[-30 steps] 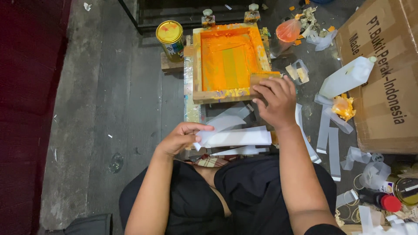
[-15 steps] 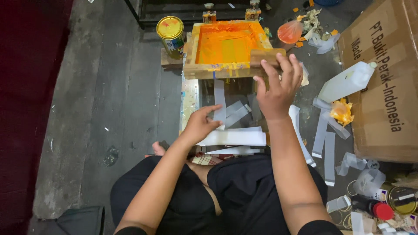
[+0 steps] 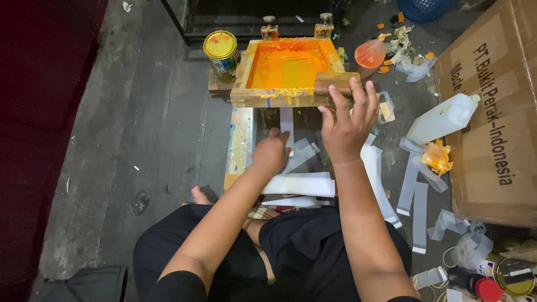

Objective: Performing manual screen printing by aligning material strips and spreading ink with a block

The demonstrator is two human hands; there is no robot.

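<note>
My right hand (image 3: 345,124) has its fingers spread open against the front edge of the wooden screen-printing frame (image 3: 288,72), which I have tilted up since half a second ago. My left hand (image 3: 271,154), fingers curled, has moved forward onto the white strip (image 3: 287,124) now uncovered on the printing board (image 3: 241,145). A stack of white strips (image 3: 299,184) lies just behind, a yellow-lidded can (image 3: 220,51) beside the frame.
</note>
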